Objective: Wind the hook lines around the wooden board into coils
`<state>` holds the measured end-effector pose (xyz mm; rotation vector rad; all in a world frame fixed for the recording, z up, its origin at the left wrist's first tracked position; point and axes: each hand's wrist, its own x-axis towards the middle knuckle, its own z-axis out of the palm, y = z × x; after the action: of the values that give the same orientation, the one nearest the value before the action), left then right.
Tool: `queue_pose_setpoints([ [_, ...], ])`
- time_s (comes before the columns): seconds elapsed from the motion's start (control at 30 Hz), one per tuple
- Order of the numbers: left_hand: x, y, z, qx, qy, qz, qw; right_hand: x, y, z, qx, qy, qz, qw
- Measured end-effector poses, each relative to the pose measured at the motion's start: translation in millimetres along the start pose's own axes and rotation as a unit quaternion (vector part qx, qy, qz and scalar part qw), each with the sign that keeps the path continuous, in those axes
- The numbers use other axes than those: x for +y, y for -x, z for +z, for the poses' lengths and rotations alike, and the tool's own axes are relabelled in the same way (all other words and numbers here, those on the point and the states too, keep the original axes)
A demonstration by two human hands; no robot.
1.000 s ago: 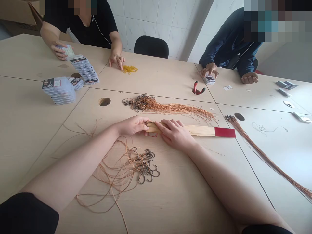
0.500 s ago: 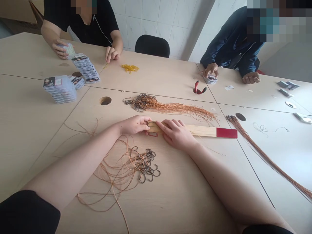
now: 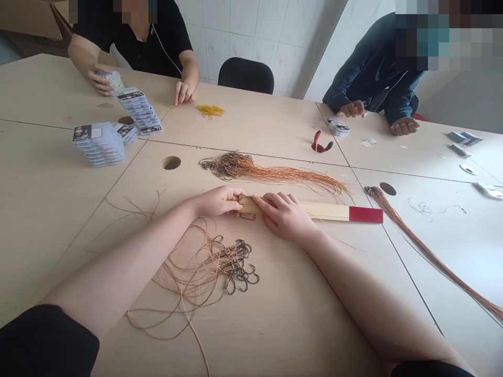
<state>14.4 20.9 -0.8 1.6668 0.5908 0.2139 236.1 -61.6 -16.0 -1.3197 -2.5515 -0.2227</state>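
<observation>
A flat pale wooden strip (image 3: 330, 211) with a red right end lies across the table before me. My left hand (image 3: 216, 202) is closed, pinching the strip's left end between thumb and fingers. A dark curved piece, perhaps a fishing hook, shows at that end, partly covered. My right hand (image 3: 283, 213) grips the strip just beside it, index finger stretched along the top and the other fingers bent over the far edge. Nearer to me lie loose fishing hooks (image 3: 239, 266) tied to tangled orange-brown lines (image 3: 184, 285). Beyond the strip rests a bundle of hooked lines (image 3: 275, 173).
Another line bundle (image 3: 428, 251) runs along the right. Red-handled pliers (image 3: 317, 141) stand in a table hole. Stacked clear boxes (image 3: 98, 146) and yellow bands (image 3: 210, 110) lie at the back left. Two people sit opposite, one holding a box (image 3: 112, 81), near small packets (image 3: 338, 127).
Both my hands keep their hold on the strip. Across the table at right, a person's hand has lifted off the small packets. The view has shifted very slightly.
</observation>
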Motion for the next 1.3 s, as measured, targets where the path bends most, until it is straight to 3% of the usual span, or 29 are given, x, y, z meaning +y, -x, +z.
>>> queue_pose_setpoints([
  [0.4, 3, 0, -0.1, 0.006, 0.006, 0.006, 1.0, -5, -2, -6, 0.008, 0.026, 0.009, 1.0],
  [0.67, 0, -1, 3.2, -0.001, -0.023, 0.015, 1.0, -14, -3, -7, 0.125, 0.05, 0.018, 0.991],
  [0.9, 2, 2, 14.8, -0.006, -0.039, 0.046, 0.998, -22, -2, -6, 0.182, 0.012, 0.057, 0.982],
  [1.07, 5, 3, 17.6, 0.012, -0.05, 0.047, 0.998, -26, -3, -9, 0.157, -0.023, 0.116, 0.981],
  [1.3, 3, 4, 14.1, 0.007, -0.029, 0.034, 0.999, -17, -2, -9, 0.12, 0.019, 0.045, 0.992],
])
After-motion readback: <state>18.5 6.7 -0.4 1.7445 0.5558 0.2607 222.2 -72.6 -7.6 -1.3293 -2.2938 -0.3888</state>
